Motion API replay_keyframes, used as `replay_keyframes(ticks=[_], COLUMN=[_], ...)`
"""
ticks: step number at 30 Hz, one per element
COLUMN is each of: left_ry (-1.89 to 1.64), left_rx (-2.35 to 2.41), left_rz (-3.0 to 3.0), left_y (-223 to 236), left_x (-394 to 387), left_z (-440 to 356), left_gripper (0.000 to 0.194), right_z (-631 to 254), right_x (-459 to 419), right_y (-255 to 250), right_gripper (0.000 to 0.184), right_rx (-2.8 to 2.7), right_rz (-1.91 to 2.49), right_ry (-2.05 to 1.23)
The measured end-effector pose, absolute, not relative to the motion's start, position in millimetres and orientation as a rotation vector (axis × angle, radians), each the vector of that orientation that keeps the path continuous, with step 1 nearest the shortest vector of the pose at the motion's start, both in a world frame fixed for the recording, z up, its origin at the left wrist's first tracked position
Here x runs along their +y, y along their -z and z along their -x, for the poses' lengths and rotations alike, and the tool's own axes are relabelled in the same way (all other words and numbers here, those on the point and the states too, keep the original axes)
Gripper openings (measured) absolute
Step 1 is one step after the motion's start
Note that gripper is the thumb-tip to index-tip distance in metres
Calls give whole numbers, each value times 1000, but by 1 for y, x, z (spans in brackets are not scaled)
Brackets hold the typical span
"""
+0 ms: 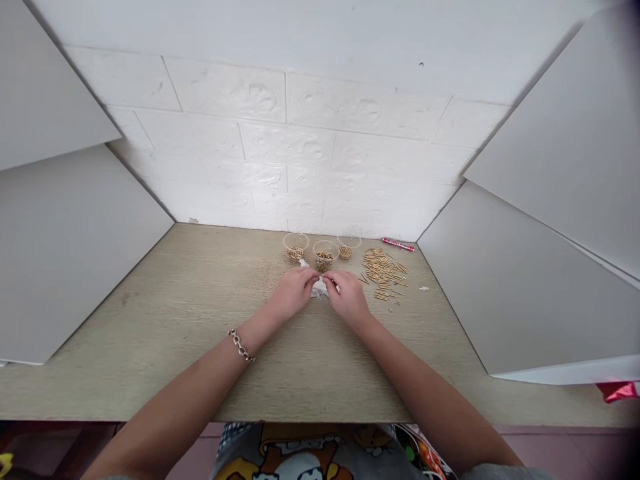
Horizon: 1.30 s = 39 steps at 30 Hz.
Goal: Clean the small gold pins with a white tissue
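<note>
Three cups point(325, 255) behind left hand point(293, 293) and right hand point(349, 298), sticks point(383, 273) further right.

Bright, even light, soft shadows, wide-angle distortion at edges.

From the left hand point(291, 293) and right hand point(349, 298), 3 clear plastic cups point(325, 250) stand in the way at 12 o'clock, and a spread of gold-coloured rods point(383, 273) lies at 2 o'clock. A hand could pass at 9 o'clock across the wood-grain tabletop point(150, 333) to the white side panel point(75, 253).
</note>
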<state>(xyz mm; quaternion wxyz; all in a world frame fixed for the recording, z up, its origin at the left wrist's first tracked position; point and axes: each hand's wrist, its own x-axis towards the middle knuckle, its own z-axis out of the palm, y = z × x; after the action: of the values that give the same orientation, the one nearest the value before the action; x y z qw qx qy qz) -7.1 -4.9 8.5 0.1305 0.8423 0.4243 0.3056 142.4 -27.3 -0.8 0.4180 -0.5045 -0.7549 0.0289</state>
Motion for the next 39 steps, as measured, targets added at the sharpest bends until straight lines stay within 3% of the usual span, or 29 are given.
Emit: replay_keyframes(ticks=[19,36,39], left_ry=[-912,-678,-693], left_rx=[1160,1249,1221], left_rz=[-2780,-2249,-2293], left_y=[-7,-24,-22], left_x=[-6,-5,-4], left_z=[8,7,8], left_gripper=[17,22,21], right_z=[-141,-148,-150], right_x=[-28,-29,-28], right_y=[2,1,-1], right_gripper=[17,26,28], right_rx=[-1786,-2132,-2207], right_rz=[1295,1154,1146], right_ry=[-255,279,256])
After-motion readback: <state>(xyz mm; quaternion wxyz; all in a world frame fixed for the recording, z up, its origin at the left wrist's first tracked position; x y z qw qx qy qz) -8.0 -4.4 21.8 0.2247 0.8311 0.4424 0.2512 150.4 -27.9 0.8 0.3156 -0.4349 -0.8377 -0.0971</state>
